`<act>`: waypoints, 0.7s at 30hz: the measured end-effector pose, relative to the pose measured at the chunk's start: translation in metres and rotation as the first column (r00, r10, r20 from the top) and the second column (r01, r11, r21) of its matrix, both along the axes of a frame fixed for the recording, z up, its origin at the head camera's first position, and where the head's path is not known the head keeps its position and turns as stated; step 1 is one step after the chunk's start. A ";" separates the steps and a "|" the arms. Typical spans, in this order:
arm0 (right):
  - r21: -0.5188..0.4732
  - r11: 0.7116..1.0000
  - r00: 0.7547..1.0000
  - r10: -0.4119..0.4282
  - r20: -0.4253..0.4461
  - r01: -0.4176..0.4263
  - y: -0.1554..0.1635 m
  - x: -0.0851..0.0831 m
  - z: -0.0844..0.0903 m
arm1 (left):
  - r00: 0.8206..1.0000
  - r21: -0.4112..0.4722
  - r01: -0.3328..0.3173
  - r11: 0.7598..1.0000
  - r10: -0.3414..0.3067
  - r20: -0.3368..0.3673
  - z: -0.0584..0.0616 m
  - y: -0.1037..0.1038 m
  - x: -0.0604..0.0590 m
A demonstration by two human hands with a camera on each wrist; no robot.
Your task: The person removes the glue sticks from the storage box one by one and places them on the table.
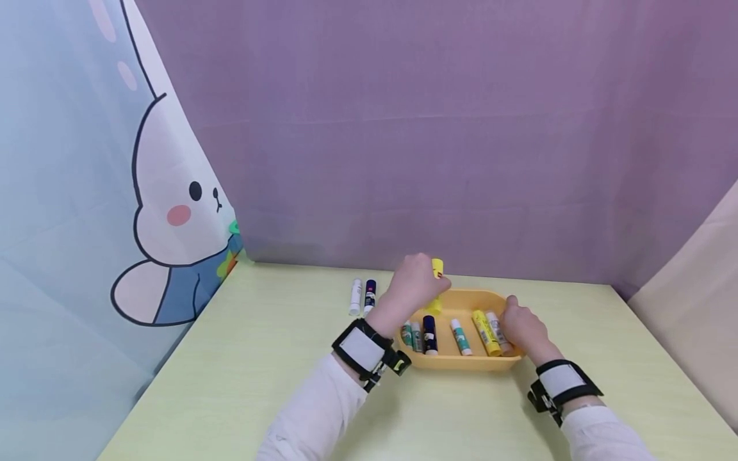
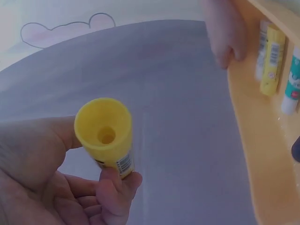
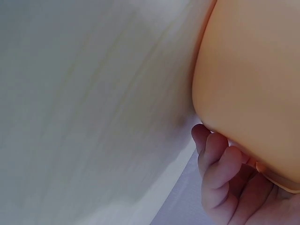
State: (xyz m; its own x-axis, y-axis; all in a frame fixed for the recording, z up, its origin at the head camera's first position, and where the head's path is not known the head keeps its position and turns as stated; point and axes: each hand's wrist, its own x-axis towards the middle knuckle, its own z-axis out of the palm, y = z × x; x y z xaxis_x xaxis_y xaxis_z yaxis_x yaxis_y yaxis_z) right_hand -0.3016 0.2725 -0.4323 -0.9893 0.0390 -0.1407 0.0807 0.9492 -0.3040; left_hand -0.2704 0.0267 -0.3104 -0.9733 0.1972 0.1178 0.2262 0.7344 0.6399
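My left hand (image 1: 410, 286) holds a yellow glue stick (image 1: 437, 269) upright above the back left of an orange tray (image 1: 461, 363). The left wrist view shows that glue stick (image 2: 107, 137) end on, pinched between thumb and fingers. My right hand (image 1: 521, 326) grips the tray's right rim, its fingers (image 3: 220, 168) curled under the tray wall (image 3: 248, 75). Several glue sticks lie side by side in the tray: a dark blue one (image 1: 429, 334), a white and teal one (image 1: 460, 337), a yellow one (image 1: 486, 333).
Two glue sticks, a white one (image 1: 355, 296) and a dark blue one (image 1: 369, 296), lie on the pale green table (image 1: 242, 358) left of the tray. A purple cloth wall stands behind; a rabbit-print curtain (image 1: 104, 211) hangs at the left.
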 end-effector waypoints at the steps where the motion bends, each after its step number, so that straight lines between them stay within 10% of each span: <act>1: 0.002 1.000 1.000 0.000 -0.002 0.000 0.000 0.000 0.000 | 1.000 -0.005 -0.001 1.000 0.001 -0.006 0.003 -0.003 0.001; 10: 0.000 1.000 1.000 0.001 -0.010 -0.001 -0.001 0.000 -0.001 | 0.998 -0.062 -0.054 0.997 0.053 -0.021 0.024 -0.039 0.002; 21: -0.003 1.000 1.000 -0.005 -0.005 0.005 0.000 0.002 0.002 | 0.994 -0.079 -0.110 0.991 0.111 0.005 0.017 -0.078 -0.008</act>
